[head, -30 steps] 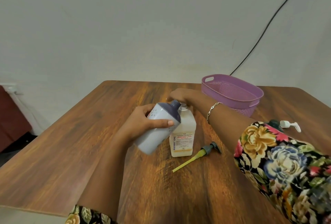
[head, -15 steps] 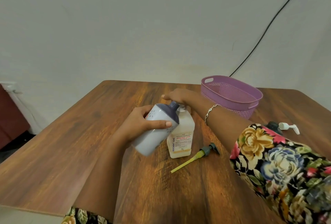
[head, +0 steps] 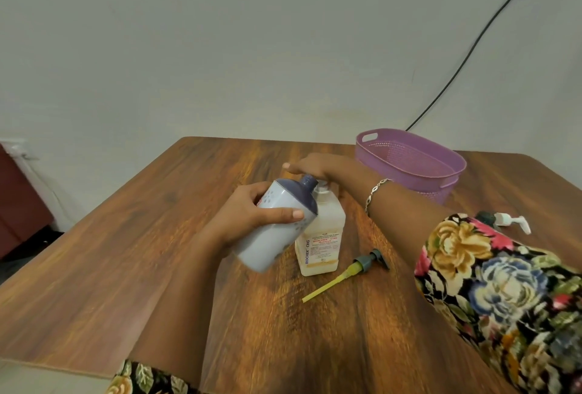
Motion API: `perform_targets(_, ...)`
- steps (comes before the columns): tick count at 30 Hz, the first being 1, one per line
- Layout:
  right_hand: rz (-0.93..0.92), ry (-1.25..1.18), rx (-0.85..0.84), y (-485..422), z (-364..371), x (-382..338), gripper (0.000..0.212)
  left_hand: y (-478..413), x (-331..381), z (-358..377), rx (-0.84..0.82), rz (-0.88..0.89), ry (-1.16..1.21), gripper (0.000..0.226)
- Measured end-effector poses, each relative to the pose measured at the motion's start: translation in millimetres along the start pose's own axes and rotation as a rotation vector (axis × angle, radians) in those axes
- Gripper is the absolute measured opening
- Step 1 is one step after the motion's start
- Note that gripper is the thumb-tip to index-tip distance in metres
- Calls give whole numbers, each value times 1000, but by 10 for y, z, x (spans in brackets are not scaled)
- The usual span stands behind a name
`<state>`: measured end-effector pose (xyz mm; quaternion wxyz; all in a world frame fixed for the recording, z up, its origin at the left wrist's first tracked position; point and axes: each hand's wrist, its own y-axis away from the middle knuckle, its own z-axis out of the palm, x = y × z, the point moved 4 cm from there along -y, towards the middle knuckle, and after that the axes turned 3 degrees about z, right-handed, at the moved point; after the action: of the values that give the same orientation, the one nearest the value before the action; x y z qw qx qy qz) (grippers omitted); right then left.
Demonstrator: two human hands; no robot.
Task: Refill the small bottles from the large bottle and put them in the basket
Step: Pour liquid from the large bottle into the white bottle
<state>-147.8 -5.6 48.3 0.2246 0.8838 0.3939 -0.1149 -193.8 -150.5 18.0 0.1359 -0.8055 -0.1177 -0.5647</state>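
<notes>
My left hand [head: 252, 217] grips the large pale bottle [head: 277, 226] with a dark purple top. The bottle is tilted, and its open neck is right beside the mouth of the small clear bottle [head: 321, 236]. That small bottle stands upright on the wooden table [head: 126, 251], has a printed label and holds a little yellowish liquid at the bottom. My right hand [head: 315, 165] reaches over from the right and holds the small bottle at its neck; the grip itself is partly hidden. The purple basket [head: 441, 179] stands at the back right with nothing visible inside.
A pump head with a yellow tube [head: 346, 277] lies on the table just right of the small bottle. Another bottle with a white pump [head: 510, 222] stands at the right, mostly hidden behind my floral sleeve. A black cable runs down the wall behind the basket.
My left hand has brought the large bottle's neck a little closer to the small bottle's mouth. My right hand stays at the small bottle's neck.
</notes>
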Motion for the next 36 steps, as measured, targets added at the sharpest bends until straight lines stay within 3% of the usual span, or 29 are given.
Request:
perform_targets(6, 82, -304, -146, 77, -96, 22, 80, 28, 37, 7, -10, 1, 20, 64)
perform_targets(8, 91, -294, -157, 81, -88, 13, 83, 26, 41, 10, -9, 4, 18, 64)
perform_targets(11, 36, -165, -83, 43, -30, -22, 71, 20, 29, 21, -10, -4, 33, 54)
perform_targets(16, 33, -38, 45, 56, -23, -2, 62, 9, 16, -2, -18, 4, 8, 63)
perform_targets(24, 84, -256, -121, 67, -110, 1, 72, 39, 40, 0, -30, 6, 22, 65)
perform_targets(31, 69, -50, 57, -27, -44, 42, 38, 11, 20, 19, -16, -6, 26, 66)
perform_targets(36, 80, -106, 15, 88, -114, -8, 49, 23, 42, 7, -23, -6, 8, 64)
